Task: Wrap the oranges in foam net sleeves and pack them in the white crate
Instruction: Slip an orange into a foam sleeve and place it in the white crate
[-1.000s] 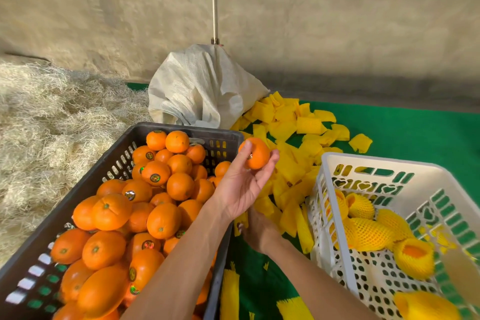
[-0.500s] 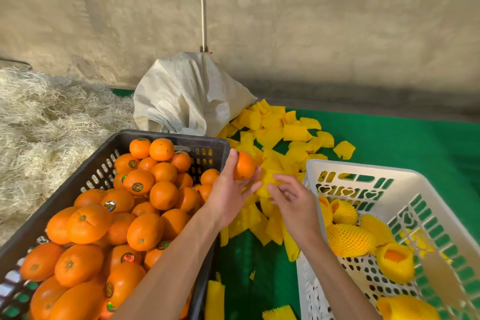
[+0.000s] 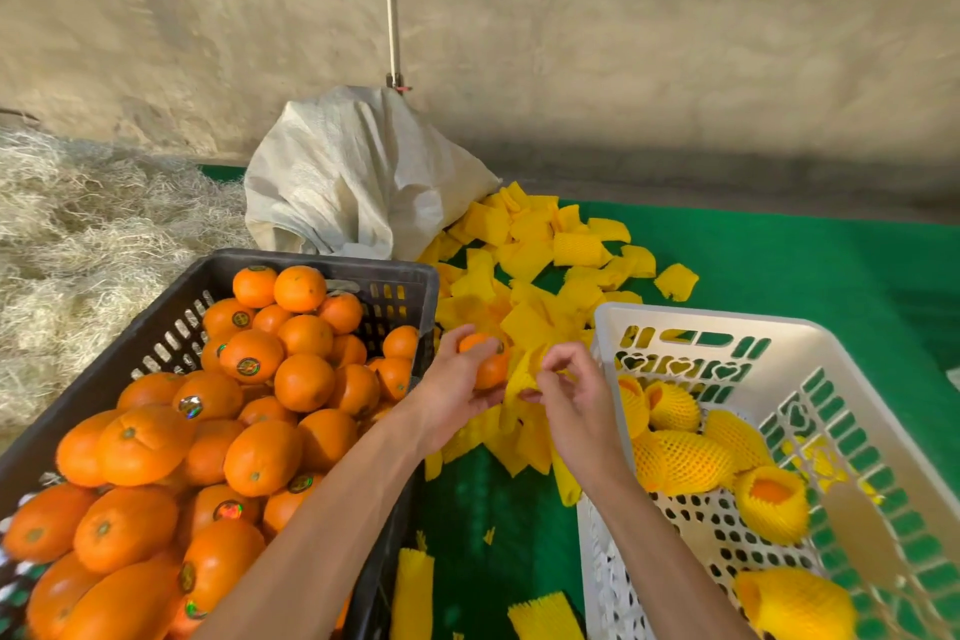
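My left hand (image 3: 451, 392) grips a bare orange (image 3: 488, 365) between the two crates, above the green mat. Right beside it, my right hand (image 3: 571, 398) pinches a yellow foam net sleeve (image 3: 522, 377) with its open end facing the orange. A black crate (image 3: 363, 270) on the left is heaped with loose oranges (image 3: 304, 382). On the right, the white crate (image 3: 675, 322) holds several oranges wrapped in yellow sleeves (image 3: 685, 460). A pile of loose yellow sleeves (image 3: 540, 265) lies behind my hands.
A white woven sack (image 3: 358, 177) leans against a thin pole (image 3: 390, 0) at the back. Straw (image 3: 88, 244) covers the ground on the left. The green mat (image 3: 810, 265) stretches to the right. A concrete wall rises behind. Two loose sleeves (image 3: 413, 592) lie near the front.
My left hand has lowered the orange toward the sleeve pile. My right hand came up from under the left arm, took hold of a foam sleeve and brought it to the orange.
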Tool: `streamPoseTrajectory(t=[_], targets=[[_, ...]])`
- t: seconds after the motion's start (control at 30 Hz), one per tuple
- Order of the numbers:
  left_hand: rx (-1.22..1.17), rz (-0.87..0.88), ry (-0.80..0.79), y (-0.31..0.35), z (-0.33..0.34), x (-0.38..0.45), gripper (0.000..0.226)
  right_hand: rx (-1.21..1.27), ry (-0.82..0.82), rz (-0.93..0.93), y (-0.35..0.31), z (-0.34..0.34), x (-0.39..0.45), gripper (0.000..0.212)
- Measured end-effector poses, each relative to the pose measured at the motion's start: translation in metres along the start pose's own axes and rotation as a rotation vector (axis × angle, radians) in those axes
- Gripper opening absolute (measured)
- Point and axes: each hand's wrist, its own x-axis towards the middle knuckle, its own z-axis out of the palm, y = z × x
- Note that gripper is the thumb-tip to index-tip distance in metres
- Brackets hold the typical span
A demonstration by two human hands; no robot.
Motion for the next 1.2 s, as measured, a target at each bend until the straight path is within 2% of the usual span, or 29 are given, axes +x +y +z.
streamPoseTrajectory(t=[0.1,0.2,0.27,0.33,0.4,0.47,0.53,0.57,0.7,0.77,0.87,0.97,1.1,1.2], targets=[[0.219,0.066,0.005,-0.006,0.002,-0.003,0.036,-0.196,-0.04,-0.013,0.003,0.002,-0.001,0.022],[0.291,0.109,-0.002,-0.007,-0.001,-0.006,0.066,-0.164,-0.098,-0.018,0.004,0.004,-0.002,0.019],[0.287,0.151,0.017,-0.007,0.0,-0.005,0.065,-0.105,-0.103,0.017,0.003,0.004,-0.002,0.025],[0.23,0.203,0.068,-0.006,0.001,-0.004,0.055,-0.115,-0.031,0.072,0.003,0.004,-0.001,0.025],[0.22,0.289,0.099,-0.006,0.0,-0.003,0.05,-0.239,0.039,0.072,0.002,0.003,0.001,0.018],[0.319,0.421,0.117,-0.008,-0.001,-0.004,0.05,-0.525,0.039,0.01,0.001,0.0,0.002,0.008],[0.501,0.538,0.146,-0.012,-0.003,-0.005,0.053,-0.675,0.004,0.011,0.004,-0.001,0.001,0.03],[0.59,0.592,0.152,-0.014,-0.003,-0.005,0.055,-0.574,-0.007,0.086,0.005,0.0,-0.001,0.037],[0.85,0.735,0.049,-0.02,-0.001,-0.006,0.059,0.507,0.094,0.541,-0.002,0.001,0.009,0.031],[0.952,0.779,0.015,-0.021,0.001,-0.004,0.058,0.77,0.168,0.611,-0.002,0.001,0.016,0.032],[1.034,0.781,0.019,-0.02,0.0,-0.003,0.059,0.895,0.142,0.63,-0.003,0.008,0.017,0.007],[1.076,0.769,0.005,-0.021,0.001,-0.004,0.061,0.837,0.079,0.624,-0.002,0.011,0.012,0.037],[1.048,0.738,0.026,-0.019,0.0,-0.004,0.061,0.709,-0.087,0.635,-0.008,0.016,0.011,0.044],[0.996,0.665,0.086,-0.019,0.002,-0.005,0.058,0.778,-0.057,0.6,-0.015,0.016,0.015,0.035]])
